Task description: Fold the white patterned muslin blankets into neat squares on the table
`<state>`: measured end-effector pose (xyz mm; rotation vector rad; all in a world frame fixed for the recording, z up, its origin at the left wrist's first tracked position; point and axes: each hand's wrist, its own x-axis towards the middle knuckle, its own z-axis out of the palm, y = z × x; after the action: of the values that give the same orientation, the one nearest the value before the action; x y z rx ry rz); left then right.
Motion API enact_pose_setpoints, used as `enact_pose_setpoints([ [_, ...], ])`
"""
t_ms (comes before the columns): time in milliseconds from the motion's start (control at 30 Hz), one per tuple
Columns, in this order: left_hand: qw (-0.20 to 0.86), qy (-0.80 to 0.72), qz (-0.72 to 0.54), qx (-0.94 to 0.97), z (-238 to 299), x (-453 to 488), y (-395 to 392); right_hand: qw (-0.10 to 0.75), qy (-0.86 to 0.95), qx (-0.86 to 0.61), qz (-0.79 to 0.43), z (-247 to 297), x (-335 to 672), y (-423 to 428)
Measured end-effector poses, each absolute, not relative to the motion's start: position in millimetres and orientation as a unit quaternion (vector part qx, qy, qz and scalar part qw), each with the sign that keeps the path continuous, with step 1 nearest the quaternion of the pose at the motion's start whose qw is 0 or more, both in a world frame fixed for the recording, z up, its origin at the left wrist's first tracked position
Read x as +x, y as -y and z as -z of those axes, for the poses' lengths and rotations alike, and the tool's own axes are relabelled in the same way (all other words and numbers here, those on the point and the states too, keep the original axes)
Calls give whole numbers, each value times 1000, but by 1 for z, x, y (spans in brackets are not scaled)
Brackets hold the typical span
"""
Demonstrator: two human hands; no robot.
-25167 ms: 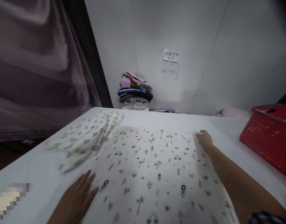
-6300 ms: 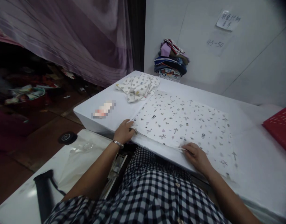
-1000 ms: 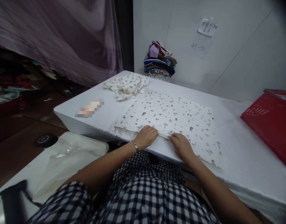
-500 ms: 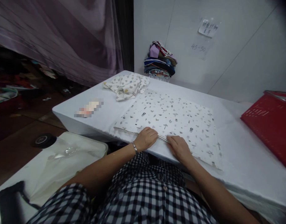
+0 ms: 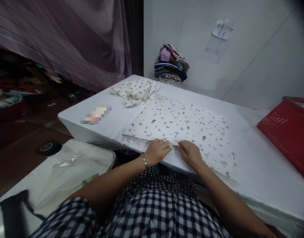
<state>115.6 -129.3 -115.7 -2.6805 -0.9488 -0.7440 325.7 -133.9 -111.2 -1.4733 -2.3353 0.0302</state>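
A white cloth with small printed figures (image 5: 184, 125) lies flat and folded on the white table (image 5: 261, 165). Both hands rest side by side at the middle of its near edge. My left hand (image 5: 156, 152), a bracelet on its wrist, has its fingers curled onto the layered edge. My right hand (image 5: 190, 153) pinches the same edge just to the right. A second, crumpled patterned cloth (image 5: 137, 91) lies at the table's far left corner.
A stack of folded clothes (image 5: 171, 64) stands against the wall at the back. A red basket (image 5: 288, 132) sits at the right. Near the left edge lies a small blurred item (image 5: 96, 115). A lower white surface (image 5: 60, 172) is at my left.
Since 6.3 s ago my hands have come together from the cloth's near corners to the middle of its near edge. Over the last second they shifted only slightly.
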Motion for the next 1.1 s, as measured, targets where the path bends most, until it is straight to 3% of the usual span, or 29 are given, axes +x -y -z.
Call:
enact_pose_setpoints([
  [300,68,369,145,-915,122,130,122,192,833,-518,13,106,324,132],
  [533,86,324,195,-922,113,120,133,206,847,-480,96,104,322,138],
  [900,78,372,239,-893,119,124,134,184,881,-435,13,109,317,152],
  [1100,67,384,257,-884,116,123,135,213,866,-446,71,115,317,151],
])
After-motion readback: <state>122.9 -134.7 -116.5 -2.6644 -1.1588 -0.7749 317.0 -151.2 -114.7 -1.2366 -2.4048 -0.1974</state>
